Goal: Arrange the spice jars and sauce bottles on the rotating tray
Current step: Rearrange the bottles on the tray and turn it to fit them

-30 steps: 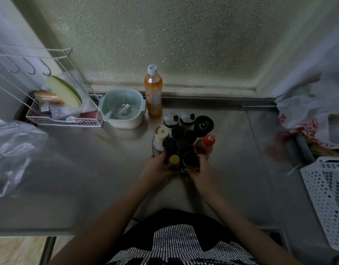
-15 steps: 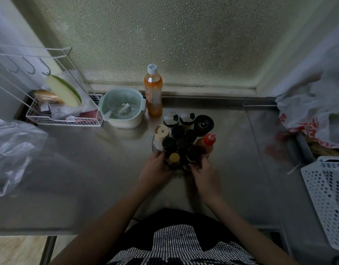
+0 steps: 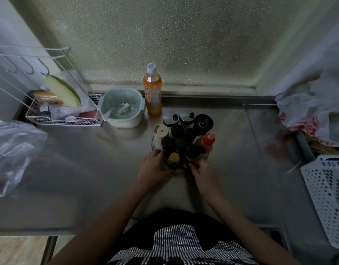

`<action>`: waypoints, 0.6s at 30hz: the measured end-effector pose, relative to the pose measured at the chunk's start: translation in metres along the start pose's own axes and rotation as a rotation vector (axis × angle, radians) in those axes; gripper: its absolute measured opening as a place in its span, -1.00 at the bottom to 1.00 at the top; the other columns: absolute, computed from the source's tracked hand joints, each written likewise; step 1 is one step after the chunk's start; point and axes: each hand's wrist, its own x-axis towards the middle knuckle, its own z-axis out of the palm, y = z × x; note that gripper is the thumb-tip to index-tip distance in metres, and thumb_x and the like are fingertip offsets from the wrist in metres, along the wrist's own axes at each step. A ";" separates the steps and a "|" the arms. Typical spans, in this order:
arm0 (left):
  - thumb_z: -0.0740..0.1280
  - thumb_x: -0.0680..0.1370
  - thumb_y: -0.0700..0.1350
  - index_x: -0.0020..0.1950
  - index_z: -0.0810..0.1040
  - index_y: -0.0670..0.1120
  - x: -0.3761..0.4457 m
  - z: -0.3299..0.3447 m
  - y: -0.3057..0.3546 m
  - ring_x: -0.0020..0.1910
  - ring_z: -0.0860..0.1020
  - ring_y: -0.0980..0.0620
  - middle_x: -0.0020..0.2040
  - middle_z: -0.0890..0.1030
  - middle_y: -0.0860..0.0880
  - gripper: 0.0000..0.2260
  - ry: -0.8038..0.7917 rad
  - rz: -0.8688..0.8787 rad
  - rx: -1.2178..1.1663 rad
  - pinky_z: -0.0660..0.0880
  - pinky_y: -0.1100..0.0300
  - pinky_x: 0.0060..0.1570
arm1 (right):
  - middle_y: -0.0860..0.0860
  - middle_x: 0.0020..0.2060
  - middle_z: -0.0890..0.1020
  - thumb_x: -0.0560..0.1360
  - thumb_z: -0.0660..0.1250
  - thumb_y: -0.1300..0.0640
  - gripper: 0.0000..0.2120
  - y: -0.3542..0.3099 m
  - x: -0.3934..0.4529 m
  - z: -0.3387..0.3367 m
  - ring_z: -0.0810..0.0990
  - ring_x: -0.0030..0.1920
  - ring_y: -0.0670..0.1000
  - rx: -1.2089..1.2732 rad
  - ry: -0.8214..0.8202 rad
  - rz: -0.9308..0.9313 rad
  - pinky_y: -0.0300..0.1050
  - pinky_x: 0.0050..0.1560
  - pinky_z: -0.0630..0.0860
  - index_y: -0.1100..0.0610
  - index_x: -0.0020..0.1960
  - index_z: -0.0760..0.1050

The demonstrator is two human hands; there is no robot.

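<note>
Left hand (image 3: 152, 170) cups the round clear rotating tray (image 3: 179, 170) at eight o'clock; right hand (image 3: 204, 174) pinches a dark-capped jar (image 3: 191, 153) at five.

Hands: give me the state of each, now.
Left hand: curled against the tray and jars; grip cannot be told.
Right hand: fingers at the tray's near edge; grip cannot be told.

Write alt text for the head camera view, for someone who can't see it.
A person's left hand and right hand rest at the near edge of a round rotating tray crowded with dark-capped spice jars and a red-capped sauce bottle on a steel counter. Behind stand an orange drink bottle and a pale green bowl.
</note>
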 end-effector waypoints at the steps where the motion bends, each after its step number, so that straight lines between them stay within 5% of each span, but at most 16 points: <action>1: 0.44 0.33 0.04 0.25 0.46 -0.09 0.000 -0.001 -0.001 0.18 0.47 -0.13 0.20 0.51 -0.13 -0.47 0.001 0.004 0.006 0.42 0.05 0.16 | 0.19 -0.22 0.63 0.47 0.35 0.16 -0.91 0.000 0.001 0.000 0.57 -0.20 0.17 -0.008 0.000 -0.008 -0.12 -0.28 0.32 0.19 -0.12 0.55; 6: 0.43 0.34 0.06 0.22 0.51 -0.07 -0.005 -0.001 -0.005 0.19 0.47 -0.15 0.21 0.53 -0.12 -0.52 0.032 0.006 0.028 0.41 0.00 0.16 | 0.21 -0.30 0.60 0.40 0.43 0.19 -0.86 0.011 -0.007 -0.006 0.56 -0.23 0.22 -0.073 0.044 -0.097 0.05 -0.23 0.48 0.23 -0.25 0.52; 13: 0.39 0.40 0.06 0.18 0.53 -0.05 -0.003 0.000 -0.007 0.25 0.42 -0.12 0.20 0.55 -0.11 -0.60 -0.089 0.021 0.139 0.36 0.06 0.23 | 0.19 0.05 0.60 0.44 0.36 0.20 -0.80 0.021 -0.013 -0.013 0.52 0.06 0.23 -0.228 -0.078 -0.132 0.05 0.06 0.46 0.21 0.05 0.58; 18: 0.32 0.46 0.02 0.12 0.57 -0.05 -0.003 -0.004 -0.003 0.27 0.40 -0.08 0.18 0.57 -0.09 -0.72 -0.093 0.051 0.211 0.29 0.09 0.25 | 0.22 0.08 0.57 0.44 0.34 0.24 -0.78 0.011 -0.004 -0.011 0.52 0.07 0.24 -0.202 -0.178 -0.122 0.05 0.04 0.46 0.25 0.08 0.56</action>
